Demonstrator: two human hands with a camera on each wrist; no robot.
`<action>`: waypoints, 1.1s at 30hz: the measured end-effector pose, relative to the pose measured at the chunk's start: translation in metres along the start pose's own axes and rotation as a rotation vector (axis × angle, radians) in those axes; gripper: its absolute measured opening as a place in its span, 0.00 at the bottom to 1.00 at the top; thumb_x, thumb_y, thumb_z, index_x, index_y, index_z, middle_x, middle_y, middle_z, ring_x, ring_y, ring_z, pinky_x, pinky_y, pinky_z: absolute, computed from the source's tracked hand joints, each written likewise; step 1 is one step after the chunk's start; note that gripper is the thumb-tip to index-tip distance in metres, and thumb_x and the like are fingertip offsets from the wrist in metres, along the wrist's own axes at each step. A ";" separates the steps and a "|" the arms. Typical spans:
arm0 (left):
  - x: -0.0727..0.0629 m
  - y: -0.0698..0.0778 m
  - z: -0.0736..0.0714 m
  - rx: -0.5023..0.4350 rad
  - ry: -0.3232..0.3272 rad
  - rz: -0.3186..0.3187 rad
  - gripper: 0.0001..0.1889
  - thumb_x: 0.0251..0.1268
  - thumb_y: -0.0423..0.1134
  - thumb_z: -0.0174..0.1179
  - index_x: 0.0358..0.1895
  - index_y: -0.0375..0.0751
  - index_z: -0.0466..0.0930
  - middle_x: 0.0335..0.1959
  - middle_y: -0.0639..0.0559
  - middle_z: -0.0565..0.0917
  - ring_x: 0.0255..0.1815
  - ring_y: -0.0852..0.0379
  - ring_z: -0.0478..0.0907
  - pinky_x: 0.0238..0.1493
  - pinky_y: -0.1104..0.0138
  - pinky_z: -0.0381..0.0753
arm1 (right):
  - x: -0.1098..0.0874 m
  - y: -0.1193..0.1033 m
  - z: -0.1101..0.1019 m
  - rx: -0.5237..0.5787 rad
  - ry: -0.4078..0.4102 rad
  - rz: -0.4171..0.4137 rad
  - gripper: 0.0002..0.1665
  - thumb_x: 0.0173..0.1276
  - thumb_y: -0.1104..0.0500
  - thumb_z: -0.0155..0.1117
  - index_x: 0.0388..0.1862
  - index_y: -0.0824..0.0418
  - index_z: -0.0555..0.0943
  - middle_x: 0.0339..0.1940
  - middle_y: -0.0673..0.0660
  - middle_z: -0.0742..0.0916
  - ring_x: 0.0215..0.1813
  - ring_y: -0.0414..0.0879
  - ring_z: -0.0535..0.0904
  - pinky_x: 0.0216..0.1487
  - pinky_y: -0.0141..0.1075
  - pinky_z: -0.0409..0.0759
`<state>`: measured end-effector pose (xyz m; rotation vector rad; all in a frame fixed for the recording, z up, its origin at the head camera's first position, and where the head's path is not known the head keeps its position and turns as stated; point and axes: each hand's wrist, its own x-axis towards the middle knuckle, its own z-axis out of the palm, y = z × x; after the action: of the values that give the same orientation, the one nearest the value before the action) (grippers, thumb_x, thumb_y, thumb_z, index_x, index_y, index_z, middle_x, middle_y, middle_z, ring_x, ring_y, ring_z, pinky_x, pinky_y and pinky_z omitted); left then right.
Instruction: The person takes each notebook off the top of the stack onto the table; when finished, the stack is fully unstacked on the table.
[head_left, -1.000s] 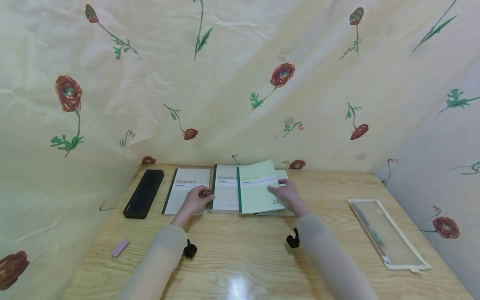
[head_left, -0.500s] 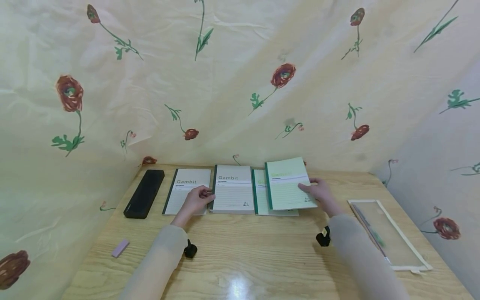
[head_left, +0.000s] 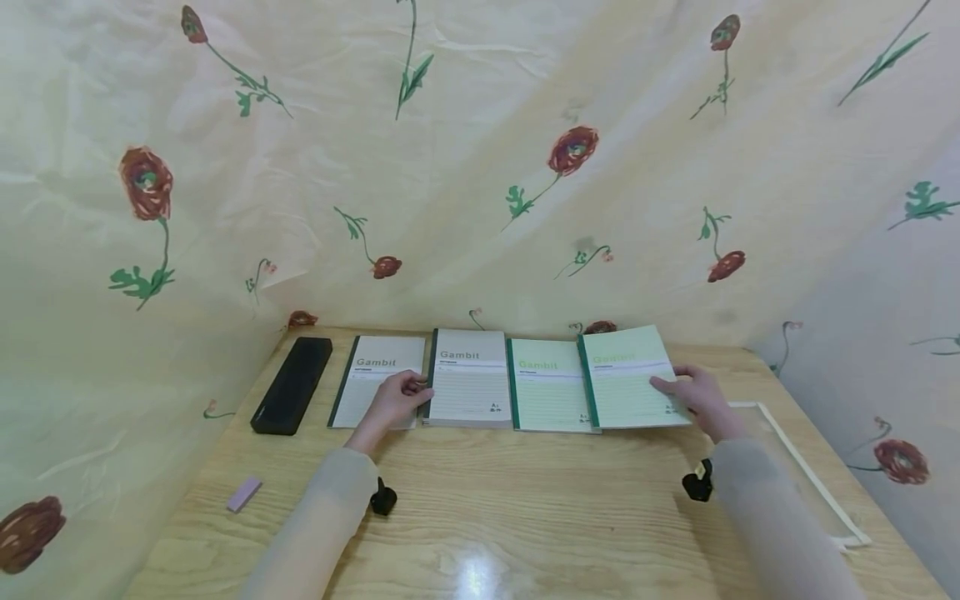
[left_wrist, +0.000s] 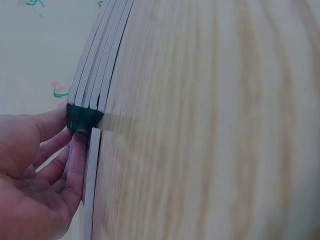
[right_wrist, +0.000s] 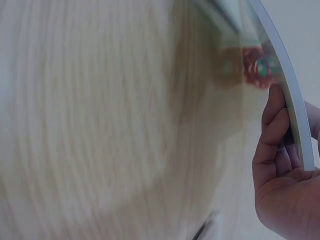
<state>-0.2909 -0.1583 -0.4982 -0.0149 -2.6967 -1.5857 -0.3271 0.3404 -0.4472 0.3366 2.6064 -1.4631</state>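
And across it goes: the right hand [head_left: 701,400] has swung the green notebook [head_left: 626,379] away from over the grey stack [head_left: 468,387], where we had it a second ago, past the flat green notebook [head_left: 551,396], whose cover we now see nearly whole. We find the carried one pinched at its right edge, thumb on the cover, fingers beneath, that edge raised off the table [head_left: 525,517], its spine just overlapping the flat one's right edge from the head view. The left hand [head_left: 393,400] hasn't budged: fingers curled, it grips the stack's spine, over the single grey notebook [head_left: 375,350]. And we notice the right sleeve [head_left: 772,517] now covers part of the white-edged pouch [head_left: 782,448].
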 end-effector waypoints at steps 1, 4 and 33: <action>0.000 0.000 0.000 0.003 0.000 0.000 0.15 0.66 0.36 0.66 0.51 0.31 0.81 0.39 0.45 0.84 0.41 0.51 0.78 0.48 0.59 0.77 | 0.000 0.003 -0.003 -0.009 0.000 0.003 0.45 0.71 0.45 0.65 0.72 0.72 0.59 0.65 0.68 0.68 0.52 0.53 0.68 0.43 0.35 0.72; -0.001 0.003 0.000 -0.001 -0.001 -0.004 0.14 0.66 0.35 0.66 0.51 0.32 0.81 0.40 0.45 0.84 0.41 0.51 0.78 0.48 0.58 0.77 | 0.002 0.010 -0.010 -0.014 -0.006 0.019 0.46 0.71 0.44 0.64 0.72 0.72 0.59 0.68 0.71 0.65 0.56 0.57 0.66 0.45 0.38 0.69; -0.004 0.008 0.000 -0.003 0.010 -0.013 0.14 0.66 0.35 0.66 0.51 0.31 0.81 0.40 0.45 0.84 0.41 0.51 0.78 0.47 0.59 0.77 | 0.001 0.021 0.010 -0.426 0.164 -0.081 0.36 0.72 0.53 0.63 0.61 0.84 0.67 0.57 0.81 0.76 0.56 0.71 0.74 0.52 0.58 0.75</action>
<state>-0.2867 -0.1549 -0.4911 0.0110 -2.6920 -1.5893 -0.3224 0.3428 -0.4704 0.3123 2.9989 -0.8918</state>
